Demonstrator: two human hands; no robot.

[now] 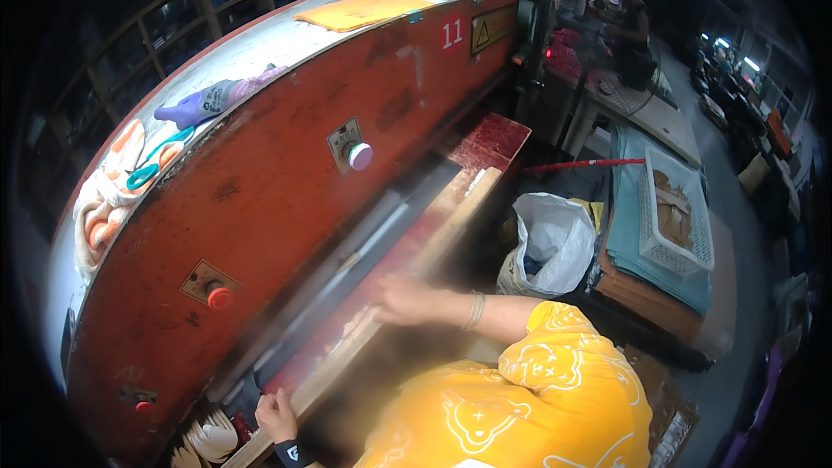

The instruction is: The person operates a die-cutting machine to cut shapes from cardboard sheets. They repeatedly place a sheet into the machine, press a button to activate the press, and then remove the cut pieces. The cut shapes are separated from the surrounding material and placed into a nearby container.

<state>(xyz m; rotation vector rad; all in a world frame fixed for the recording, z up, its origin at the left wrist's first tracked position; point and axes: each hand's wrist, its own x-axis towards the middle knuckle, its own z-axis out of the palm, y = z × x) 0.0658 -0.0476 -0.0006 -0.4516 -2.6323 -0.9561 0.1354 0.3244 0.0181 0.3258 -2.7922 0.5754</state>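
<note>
My left hand (276, 416) is at the near end of a wooden rail (325, 373), fingers bent and close together beside a dark piece of material (249, 397). What they pinch, if anything, is hidden. Over the red bed (368, 286) by the rail's middle is my right hand (403, 299), its fingers smeared by motion. Small pale scraps (351, 329) lie along the rail near it. A long dark strip (416, 191) stretches along the bed beneath the large red machine body (286, 165), partly blurred.
A pale push button (359, 156) and a red button (218, 297) stick out of the machine. A glove (204, 104) and orange sheet (364, 10) lie on top. At right are a white sack (550, 238) and a white basket (652, 234) on stacked sheets. Another person (631, 26) is farther back.
</note>
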